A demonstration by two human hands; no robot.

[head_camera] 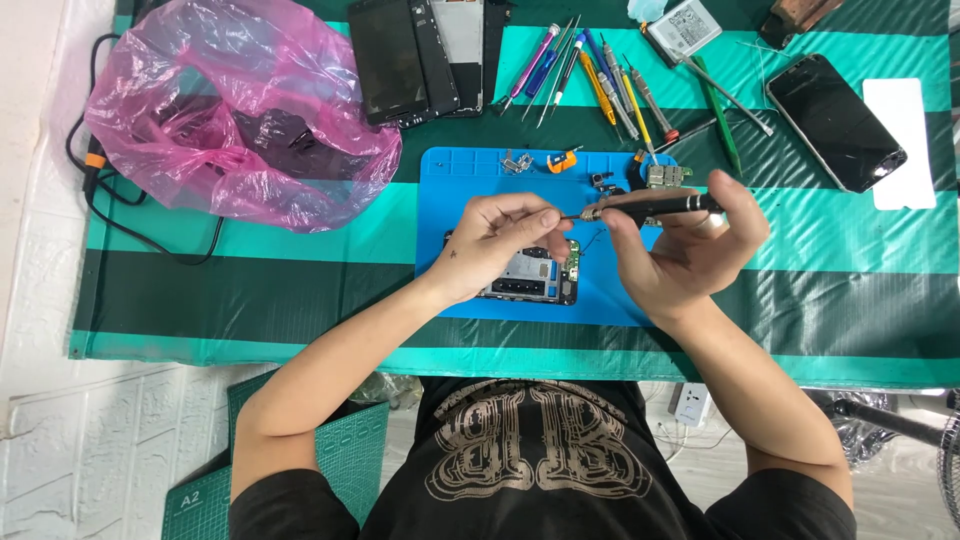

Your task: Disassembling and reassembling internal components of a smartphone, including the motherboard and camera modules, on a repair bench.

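hands over blue mat (610,300): right hand (680,245) clamped on screwdriver (655,205), left hand (495,245) pinching its tip above opened phone (535,272).

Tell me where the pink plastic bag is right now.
In the head view, the pink plastic bag lies at the far left of the striped cloth, left of the blue mat and beside the dark phone panels.

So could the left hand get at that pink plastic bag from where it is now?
Probably yes. The left hand is pinching the tip of the black screwdriver over the opened phone, so it would have to let go first. Only bare striped cloth lies between it and the pink plastic bag.
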